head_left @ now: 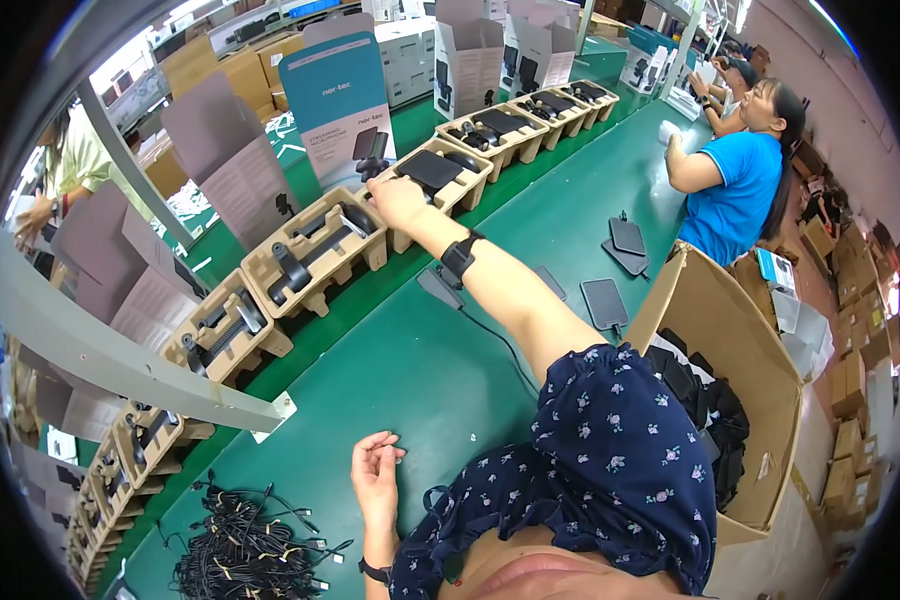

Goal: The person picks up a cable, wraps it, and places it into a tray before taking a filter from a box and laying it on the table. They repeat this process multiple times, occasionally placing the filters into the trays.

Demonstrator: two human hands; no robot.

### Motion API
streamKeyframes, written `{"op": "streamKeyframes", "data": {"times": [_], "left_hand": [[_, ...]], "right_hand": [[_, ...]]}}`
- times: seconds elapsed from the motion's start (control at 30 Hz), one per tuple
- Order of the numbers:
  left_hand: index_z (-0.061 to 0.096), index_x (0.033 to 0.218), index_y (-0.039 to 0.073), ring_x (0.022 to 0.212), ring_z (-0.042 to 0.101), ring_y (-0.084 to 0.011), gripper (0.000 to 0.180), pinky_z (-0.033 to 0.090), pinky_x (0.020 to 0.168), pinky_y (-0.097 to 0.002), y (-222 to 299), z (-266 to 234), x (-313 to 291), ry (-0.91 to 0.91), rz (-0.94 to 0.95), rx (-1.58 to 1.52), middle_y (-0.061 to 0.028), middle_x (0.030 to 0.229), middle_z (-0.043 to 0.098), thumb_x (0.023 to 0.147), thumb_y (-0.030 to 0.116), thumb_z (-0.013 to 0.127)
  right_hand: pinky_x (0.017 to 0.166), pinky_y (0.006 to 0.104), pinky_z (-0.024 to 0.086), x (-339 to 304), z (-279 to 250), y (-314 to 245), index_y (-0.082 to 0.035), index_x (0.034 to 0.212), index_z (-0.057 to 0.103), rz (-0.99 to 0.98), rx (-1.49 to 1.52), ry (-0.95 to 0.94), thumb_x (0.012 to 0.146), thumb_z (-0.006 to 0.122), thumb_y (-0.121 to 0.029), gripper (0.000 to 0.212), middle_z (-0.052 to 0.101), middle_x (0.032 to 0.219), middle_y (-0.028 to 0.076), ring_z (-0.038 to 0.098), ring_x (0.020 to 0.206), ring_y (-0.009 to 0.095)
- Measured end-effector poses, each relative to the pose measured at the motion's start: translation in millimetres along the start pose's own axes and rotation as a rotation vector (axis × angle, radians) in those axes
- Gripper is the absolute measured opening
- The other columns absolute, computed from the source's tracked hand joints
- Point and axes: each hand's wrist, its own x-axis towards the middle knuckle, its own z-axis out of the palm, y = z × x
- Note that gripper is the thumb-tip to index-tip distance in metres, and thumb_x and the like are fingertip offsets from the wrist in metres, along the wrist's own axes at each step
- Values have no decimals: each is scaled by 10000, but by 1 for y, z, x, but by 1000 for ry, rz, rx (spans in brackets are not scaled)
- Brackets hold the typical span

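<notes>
My right hand [398, 203] reaches over the far side of the green table to the end of a moulded brown tray [480, 185]. Its fingers are closed at the tray's rim; what lies between them is hidden. That tray holds a flat black device [430, 170]. Just left of the hand, another moulded tray [315, 285] carries black parts, among them a stubby cylinder [288, 268]. Lower down, my left hand [375, 475] hovers over or rests on the tabletop, empty, its fingers loosely bent and apart. A tangled heap of black cables [245, 545] lies left of it.
Several filled trays [220, 325] run along the table's far edge, with open printed boxes [335, 100] behind them. A white metal post [140, 370] crosses at left. Flat black devices [605, 303] lie beside a large carton [770, 430]. A co-worker in blue [735, 185] sits at right.
</notes>
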Motion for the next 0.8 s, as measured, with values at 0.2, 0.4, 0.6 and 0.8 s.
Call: {"op": "streamKeyframes", "data": {"times": [0.2, 0.4, 0.6, 0.8], "left_hand": [[490, 1043, -6, 769, 556, -107, 173, 445, 727, -224, 1, -7, -4, 3, 6, 40, -82, 966, 582, 871, 7, 484], [490, 1045, -8, 764, 547, -117, 172, 438, 711, -235, 2, -7, 2, -15, 26, 28, -95, 959, 580, 878, 31, 483], [489, 1033, -13, 737, 550, -111, 159, 442, 683, -232, 2, -16, -6, -1, 33, 17, -91, 938, 585, 878, 22, 480], [489, 1025, -16, 692, 547, -105, 148, 449, 642, -225, 1, -23, -6, 6, 20, 25, -94, 904, 589, 884, 27, 471]], "right_hand": [[674, 438, 474, 6, 15, 4, -41, 1032, 488, 130, -53, -63, 802, 561, -257, 324, 626, 807, 167, 615, 794, 323], [653, 415, 486, 9, 14, 7, -83, 937, 532, -2, -323, 233, 790, 524, -215, 197, 591, 869, 120, 601, 802, 313], [787, 410, 473, 14, -1, 8, -45, 1009, 585, 114, -48, -213, 816, 456, -139, 251, 612, 1008, 186, 607, 933, 310], [760, 433, 470, -2, 8, 13, -31, 972, 521, 69, -2, -111, 789, 538, -165, 227, 600, 950, 190, 583, 891, 348]]}}
